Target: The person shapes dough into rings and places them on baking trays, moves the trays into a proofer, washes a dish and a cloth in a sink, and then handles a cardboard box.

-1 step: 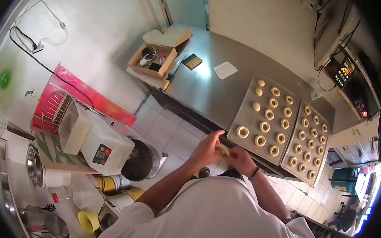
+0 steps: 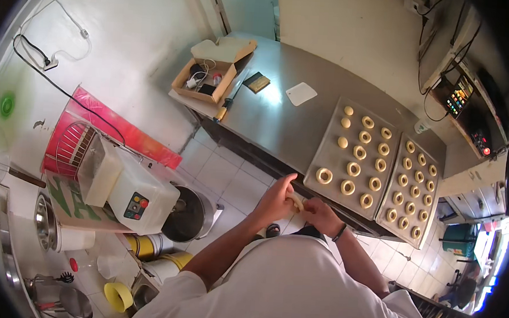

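Steel desk (image 2: pixel 294 126) with two baking trays; dough piece (image 2: pixel 296 203) between the hands

Setting: kitchen with tiled floor (image 2: pixel 230 168); dough mixer (image 2: pixel 150 196) off to the left. On the right part of the desk, two trays lie side by side. Left tray (image 2: pixel 329 155) carries dough rings (image 2: pixel 347 188) and three dough balls (image 2: pixel 342 142); right tray (image 2: pixel 407 191) carries rings only. White scraper card (image 2: pixel 301 94) lies flat, apart from both trays.

Specimen: pale dough piece, held in front of the body just short of the desk's near edge, by the left tray's near corner. Partly covered by fingers; cannot tell whether it forms a complete ring.

Technique (judgement): light, even pressure all round would suit soft dough best. Turn it little by little so that no side thins, keep the hole centred, and match the thickness to the rings on the tray. Pulling hard from one side risks a tear.

Pose: both forearms angle inward, elbows wide, hands meeting before the torso. Left hand (image 2: pixel 274 201) has its index finger extended toward the desk, the dough against its inner side; its grip below is hidden, so cannot tell how firmly it holds. Right hand (image 2: pixel 321 217) has curled fingers, pinching the dough's right side; dark wristband (image 2: pixel 338 232) behind it.
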Available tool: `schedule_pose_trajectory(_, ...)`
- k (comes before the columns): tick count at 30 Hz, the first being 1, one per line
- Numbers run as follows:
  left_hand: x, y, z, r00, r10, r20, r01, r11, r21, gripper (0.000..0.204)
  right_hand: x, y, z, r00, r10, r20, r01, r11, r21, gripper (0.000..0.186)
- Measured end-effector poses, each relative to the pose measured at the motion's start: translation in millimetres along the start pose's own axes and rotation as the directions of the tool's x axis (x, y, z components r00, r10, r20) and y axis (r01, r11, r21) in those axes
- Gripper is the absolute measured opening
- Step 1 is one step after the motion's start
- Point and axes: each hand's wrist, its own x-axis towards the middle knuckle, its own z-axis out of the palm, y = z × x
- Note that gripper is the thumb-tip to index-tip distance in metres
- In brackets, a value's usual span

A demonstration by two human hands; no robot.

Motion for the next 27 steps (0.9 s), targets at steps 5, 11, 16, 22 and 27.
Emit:
schedule_pose_trajectory(5,-28.3,23.4,-8.5,0.880,0.118,0.459,0.355,0.476,-0.804,0.053,-18.1,-12.2,-16.7,0.979,-0.118,0.168,-0.083,0.521,0.849,0.016)
schedule_pose_trajectory(11,-4.8,25.7,15.9,0.932,0.020,0.361,0.331,0.350,-0.876,0.055,-12.5,22.2,-43.3,0.994,-0.089,0.059,0.032,0.777,0.629,0.016)
schedule_pose_trajectory(16,36.2,15.7,32.1,0.919,-0.052,0.392,0.394,0.193,-0.899,0.074,-16.7,39.2,-61.0,1.000,0.013,0.007,-0.013,0.509,0.861,0.018)
schedule_pose_trajectory(22,82.6,19.7,67.9,0.860,-0.260,0.440,0.505,0.569,-0.649,0.084,10.9,59.1,-114.1,0.997,-0.063,-0.045,0.063,0.998,0.009,0.019)
schedule_pose_trajectory(27,138.2,113.1,54.9,0.998,0.010,-0.060,-0.048,0.752,-0.657,0.069,39.7,-15.9,-135.2,0.939,-0.004,-0.343,0.230,0.748,0.622,0.018)
